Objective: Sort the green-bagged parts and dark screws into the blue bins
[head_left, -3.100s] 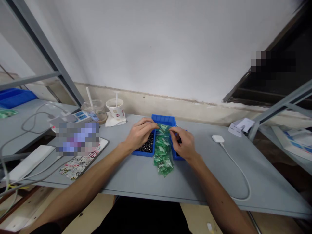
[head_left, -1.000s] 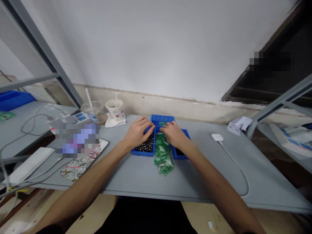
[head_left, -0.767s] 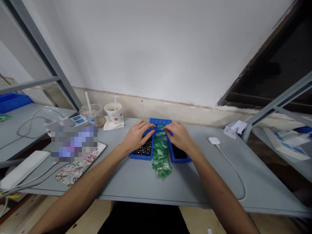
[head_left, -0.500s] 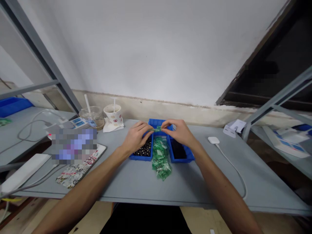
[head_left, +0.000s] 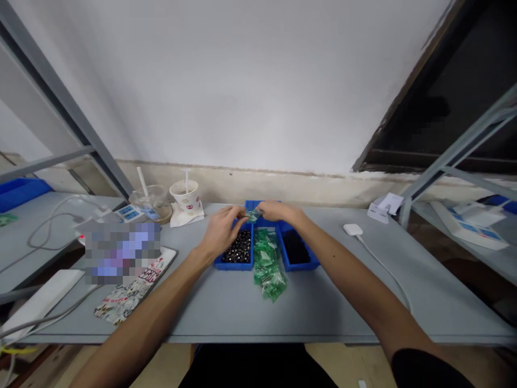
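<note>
Between my hands, over the back blue bin, is a small clear-and-green plastic bag. My left hand is closed on the bag's left end. The fingers of my right hand are closed at its right side, partly hidden by the hand itself. Below my left hand stands a blue bin of small shiny dark metal parts. A pile of green plastic bags lies between it and another blue bin, which holds black items.
Cups with straws stand at the back left, near a power strip. A patterned flat item and a white box lie left. A white charger with cable is at right.
My right hand has moved left, closer to my left hand, and its wrist has turned. The small bag has shifted slightly left. The camera view has tilted a little.
</note>
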Available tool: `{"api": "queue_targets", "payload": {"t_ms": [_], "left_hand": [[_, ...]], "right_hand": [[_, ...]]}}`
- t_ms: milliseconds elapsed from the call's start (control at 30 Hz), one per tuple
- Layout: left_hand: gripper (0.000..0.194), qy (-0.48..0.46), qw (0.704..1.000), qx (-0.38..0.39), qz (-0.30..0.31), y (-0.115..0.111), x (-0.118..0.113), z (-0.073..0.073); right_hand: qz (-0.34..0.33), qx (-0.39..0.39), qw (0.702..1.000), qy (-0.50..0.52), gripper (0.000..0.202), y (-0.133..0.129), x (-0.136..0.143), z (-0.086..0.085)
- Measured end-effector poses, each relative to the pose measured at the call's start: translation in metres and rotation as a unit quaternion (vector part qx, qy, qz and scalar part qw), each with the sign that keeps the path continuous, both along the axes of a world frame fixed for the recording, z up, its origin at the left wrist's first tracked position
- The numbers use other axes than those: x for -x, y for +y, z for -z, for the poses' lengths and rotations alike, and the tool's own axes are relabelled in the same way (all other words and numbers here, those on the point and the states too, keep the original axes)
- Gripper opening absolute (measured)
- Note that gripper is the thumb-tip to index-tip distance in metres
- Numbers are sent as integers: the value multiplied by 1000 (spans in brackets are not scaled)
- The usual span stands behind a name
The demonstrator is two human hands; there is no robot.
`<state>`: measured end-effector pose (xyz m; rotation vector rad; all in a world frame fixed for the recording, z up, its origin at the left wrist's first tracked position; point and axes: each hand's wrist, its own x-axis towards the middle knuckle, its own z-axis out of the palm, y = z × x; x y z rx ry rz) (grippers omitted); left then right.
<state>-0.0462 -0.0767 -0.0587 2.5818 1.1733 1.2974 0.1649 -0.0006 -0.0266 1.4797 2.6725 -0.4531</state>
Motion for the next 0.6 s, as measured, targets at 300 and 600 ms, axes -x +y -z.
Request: {"api": "queue_targets", "payload": {"t_ms": [300, 600], "left_hand": [[22, -34, 995, 86, 38, -5, -3, -5], [26, -79, 990, 89, 78, -6, -7, -1]], "right_hand": [[-15, -46, 998, 44, 32, 0, -23, -2], [-3, -297, 926, 232, 31, -78, -44, 16]]}}
